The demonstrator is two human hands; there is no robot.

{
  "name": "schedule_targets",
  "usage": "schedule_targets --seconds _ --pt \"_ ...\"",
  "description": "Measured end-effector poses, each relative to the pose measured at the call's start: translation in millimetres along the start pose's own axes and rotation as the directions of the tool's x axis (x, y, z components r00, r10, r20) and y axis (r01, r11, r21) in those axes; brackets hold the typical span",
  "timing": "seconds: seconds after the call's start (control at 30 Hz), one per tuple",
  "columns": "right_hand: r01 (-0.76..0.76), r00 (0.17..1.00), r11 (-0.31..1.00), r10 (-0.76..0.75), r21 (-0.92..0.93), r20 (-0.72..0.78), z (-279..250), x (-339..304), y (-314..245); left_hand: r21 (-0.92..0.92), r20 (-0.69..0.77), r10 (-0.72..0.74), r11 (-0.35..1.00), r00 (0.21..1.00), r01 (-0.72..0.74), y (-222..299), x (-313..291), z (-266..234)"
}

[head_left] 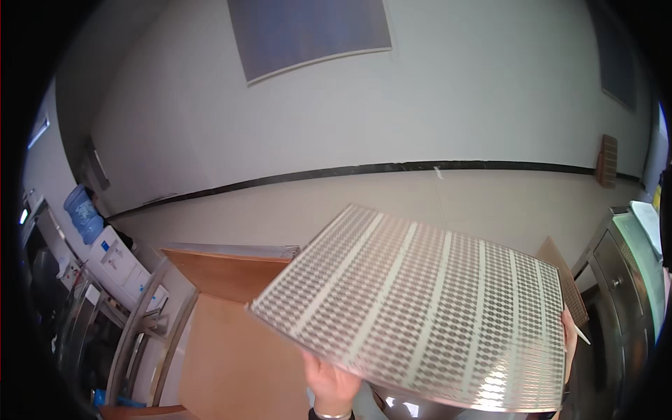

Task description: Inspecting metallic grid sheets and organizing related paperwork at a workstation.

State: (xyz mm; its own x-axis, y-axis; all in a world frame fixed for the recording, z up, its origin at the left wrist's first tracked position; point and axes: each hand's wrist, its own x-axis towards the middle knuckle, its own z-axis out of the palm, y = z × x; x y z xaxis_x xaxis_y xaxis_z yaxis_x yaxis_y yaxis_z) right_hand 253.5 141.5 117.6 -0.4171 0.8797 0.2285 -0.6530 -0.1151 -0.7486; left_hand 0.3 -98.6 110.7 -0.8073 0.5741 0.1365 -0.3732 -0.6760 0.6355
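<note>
A large, thin rectangular panel [427, 308] is held up in front of me, tilted. Rows of small dark shapes cover its face, split by pale stripes, and light glints off its lower right part. My left hand [329, 383] grips the lower left edge from below; its fingers go out of sight behind the panel, and a band circles the wrist. At the right edge my right hand [570, 337] holds on, mostly hidden by the panel. A slim white pointed thing [582, 335] sticks out beside it; I cannot tell what it is.
Below left stands an open wooden box or cart with a brown board [227, 350] and metal rails [150, 322]. A water dispenser [122, 262] with a blue bottle [84, 213] is farther left. A metal drawer cabinet [616, 276] stands right, and a brown stack [607, 161] leans by the wall.
</note>
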Motion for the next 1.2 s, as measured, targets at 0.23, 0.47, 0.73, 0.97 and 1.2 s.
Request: schedule_targets --seconds 0.23,0.47,0.73,0.97,1.2 --pt "-0.188 0.963 0.982 0.187 -0.014 0.196 6 16 36 -0.112 0.087 0.249 0.964 0.965 -0.239 36 -25 -25" --pt "-0.326 0.914 0.937 0.346 -0.123 0.21 -15 19 75 0.105 -0.046 0.213 0.973 0.976 -0.207 40 -50 -33" --pt "-0.376 0.906 0.912 0.399 -0.161 0.14 -21 13 96 0.122 -0.065 0.21 0.972 0.975 -0.201 40 -64 -53" --pt "-0.38 0.892 0.909 0.408 -0.17 0.194 -34 8 100 0.087 -0.092 0.208 0.976 0.974 -0.2 42 -81 -68" --pt "-0.38 0.89 0.917 0.398 -0.122 0.223 -9 -2 90 0.1 -0.046 0.27 0.959 0.962 -0.264 48 -85 -77"
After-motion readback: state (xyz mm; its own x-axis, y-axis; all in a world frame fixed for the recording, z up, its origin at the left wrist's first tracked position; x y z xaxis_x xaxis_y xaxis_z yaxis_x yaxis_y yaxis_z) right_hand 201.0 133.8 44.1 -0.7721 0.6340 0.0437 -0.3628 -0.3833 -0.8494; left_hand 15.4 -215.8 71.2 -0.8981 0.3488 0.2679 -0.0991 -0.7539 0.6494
